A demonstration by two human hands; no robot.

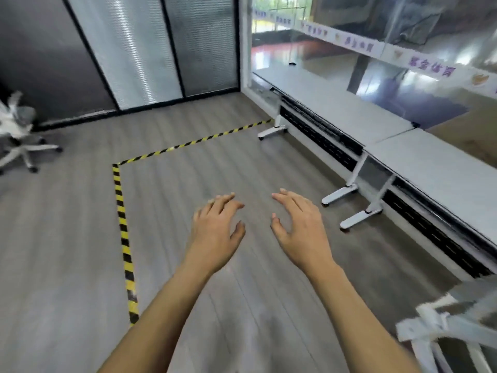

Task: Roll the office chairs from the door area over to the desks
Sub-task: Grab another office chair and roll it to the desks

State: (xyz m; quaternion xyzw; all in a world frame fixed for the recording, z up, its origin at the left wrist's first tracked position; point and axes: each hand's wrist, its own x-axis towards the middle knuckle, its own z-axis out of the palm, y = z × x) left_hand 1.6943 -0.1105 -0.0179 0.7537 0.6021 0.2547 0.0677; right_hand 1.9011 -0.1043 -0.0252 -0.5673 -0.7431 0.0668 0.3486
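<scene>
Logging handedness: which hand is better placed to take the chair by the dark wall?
Left hand, likely: it and the right hand are open and empty, but the chair stands far left.

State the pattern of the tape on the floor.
The floor tape has yellow-and-black diagonal stripes; head view.

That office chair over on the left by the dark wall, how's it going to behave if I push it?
The office chair will probably roll easily: its star base sits on casters on smooth plank floor. It may swivel or veer rather than track straight. Its mesh-looking back suggests it is fairly light.
</scene>
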